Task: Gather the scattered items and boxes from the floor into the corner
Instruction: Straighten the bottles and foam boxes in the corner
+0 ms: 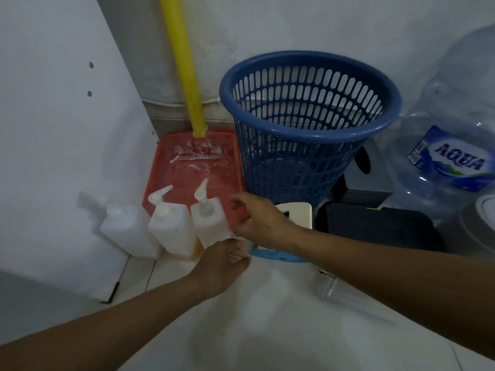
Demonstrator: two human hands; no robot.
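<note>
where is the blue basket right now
Head view, right of centre: the basket stands by the wall between the red dustpan and the water jug.

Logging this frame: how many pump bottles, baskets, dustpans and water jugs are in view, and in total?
pump bottles: 3
basket: 1
dustpan: 1
water jug: 1
Total: 6
</note>
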